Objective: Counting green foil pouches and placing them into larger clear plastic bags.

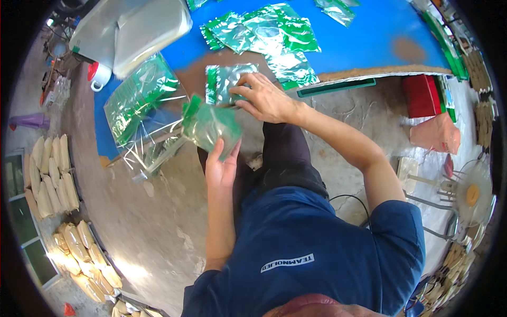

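Head view: I see two bare hands at the front edge of a blue tabletop [364, 47].

The left hand [224, 164], raised before the lap, grips a blurred green-and-clear plastic pouch [211, 127] between thumb and fingers; the right hand [266, 98] bends its fingers over a flat, clear, green-banded pouch [212, 84] near that edge, though I cannot tell whether it pinches. Glossy green-and-clear pouches [298, 34] lie just beyond; I find room rightward along the blue, and gray concrete floor [158, 222] below.
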Demonstrator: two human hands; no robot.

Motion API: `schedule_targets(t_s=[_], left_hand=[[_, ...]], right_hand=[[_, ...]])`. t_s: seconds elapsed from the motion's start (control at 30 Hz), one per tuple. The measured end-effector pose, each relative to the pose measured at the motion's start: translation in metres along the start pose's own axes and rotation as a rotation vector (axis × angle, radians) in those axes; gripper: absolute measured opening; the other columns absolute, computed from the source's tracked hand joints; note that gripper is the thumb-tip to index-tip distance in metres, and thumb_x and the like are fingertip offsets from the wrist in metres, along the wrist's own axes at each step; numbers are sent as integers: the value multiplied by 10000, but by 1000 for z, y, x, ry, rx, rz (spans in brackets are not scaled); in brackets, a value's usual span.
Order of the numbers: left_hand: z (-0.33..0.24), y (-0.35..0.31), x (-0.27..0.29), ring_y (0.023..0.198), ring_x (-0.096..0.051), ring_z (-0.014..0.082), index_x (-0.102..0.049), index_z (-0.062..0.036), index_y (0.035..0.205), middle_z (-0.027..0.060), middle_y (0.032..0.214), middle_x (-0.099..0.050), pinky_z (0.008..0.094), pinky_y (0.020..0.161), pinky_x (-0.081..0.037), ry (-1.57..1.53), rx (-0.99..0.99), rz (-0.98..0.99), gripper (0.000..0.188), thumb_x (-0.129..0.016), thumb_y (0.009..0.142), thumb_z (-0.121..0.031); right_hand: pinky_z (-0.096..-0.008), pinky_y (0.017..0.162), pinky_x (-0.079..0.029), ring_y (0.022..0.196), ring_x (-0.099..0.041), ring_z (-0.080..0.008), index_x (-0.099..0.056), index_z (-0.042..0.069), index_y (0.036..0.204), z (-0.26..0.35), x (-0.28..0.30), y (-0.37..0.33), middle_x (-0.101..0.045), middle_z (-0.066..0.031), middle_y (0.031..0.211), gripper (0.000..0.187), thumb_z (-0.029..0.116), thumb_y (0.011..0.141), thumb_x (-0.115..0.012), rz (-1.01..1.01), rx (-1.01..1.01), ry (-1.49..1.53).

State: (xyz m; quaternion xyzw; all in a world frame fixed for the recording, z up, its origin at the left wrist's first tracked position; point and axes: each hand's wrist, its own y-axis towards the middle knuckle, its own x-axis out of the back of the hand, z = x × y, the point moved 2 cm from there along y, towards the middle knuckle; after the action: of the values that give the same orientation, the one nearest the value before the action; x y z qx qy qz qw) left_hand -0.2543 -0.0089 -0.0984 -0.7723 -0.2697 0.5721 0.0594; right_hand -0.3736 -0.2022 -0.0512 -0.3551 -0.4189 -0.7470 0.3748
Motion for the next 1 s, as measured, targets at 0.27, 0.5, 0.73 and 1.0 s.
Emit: schedule_targets(t_s=[0.27, 0.5, 0.73, 1.0], left_hand=[[16, 38, 4, 1202, -586, 262, -517, -34, 1285, 99, 1291, -609, 509, 1069, -477, 154, -25, -188, 406, -676, 912, -42], [3, 33, -11, 1114, -630, 216, -502, -24, 1343, 92, 1256, -613, 403, 965, -518, 479, 22, 125, 458, -670, 925, -104], [13, 50, -13, 1143, -618, 219, -535, 0, 1321, 95, 1287, -609, 393, 994, -495, 571, 137, 119, 418, -662, 928, -68], [38, 64, -23, 1234, -561, 239, -497, -21, 1369, 93, 1339, -580, 426, 1078, -434, 366, 13, 115, 442, -629, 953, -86]], right_hand=[[-453, 828, -504, 962, -622, -384, -633, -9, 1118, -8, 22, -9, -625, -213, 1052, 315, 222, 907, -673, -348, -416, 4], [-453, 740, -473, 831, -592, -399, -578, -29, 882, -11, 27, -29, -617, -189, 906, 299, 252, 983, -560, -213, -204, 297], [-471, 962, -470, 1107, -584, -420, -594, -10, 1194, -86, 51, -11, -609, -237, 1203, 575, 480, 900, -660, -432, -323, -174], [-479, 1091, -375, 1277, -469, -385, -533, 46, 1308, -80, 40, -77, -509, -176, 1356, 816, 405, 660, -876, -299, -191, -251]])
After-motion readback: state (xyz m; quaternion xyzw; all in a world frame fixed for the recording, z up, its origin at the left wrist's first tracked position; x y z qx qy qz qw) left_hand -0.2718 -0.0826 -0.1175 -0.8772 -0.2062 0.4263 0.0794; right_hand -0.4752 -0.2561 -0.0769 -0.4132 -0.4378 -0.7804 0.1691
